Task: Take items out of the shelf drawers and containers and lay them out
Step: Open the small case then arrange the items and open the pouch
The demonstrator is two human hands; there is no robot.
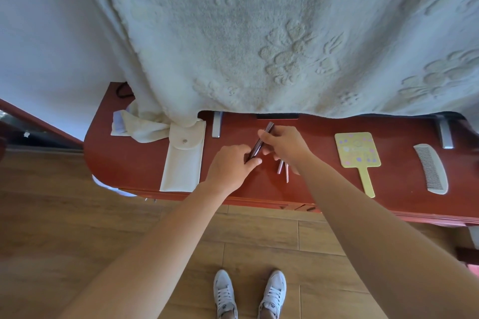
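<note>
A slim dark maroon case (260, 142) lies slanted over the red-brown desk (134, 163). My left hand (232, 166) pinches its lower end and my right hand (283, 146) grips its upper part. Two thin pinkish sticks (283, 168) lie on the desk just under my right hand. A cream fabric pouch (182, 160) with a snap flap lies flat to the left of my hands. To the right lie a yellow hand mirror (357, 154) with purple dots and a grey comb (431, 168).
A large cream towel (259, 33) with raised flowers hangs over the back of the desk, its knotted corner (141, 124) resting at the left. Two grey metal feet (217, 124) stick out below it. The wooden floor and my white shoes (248, 292) are below.
</note>
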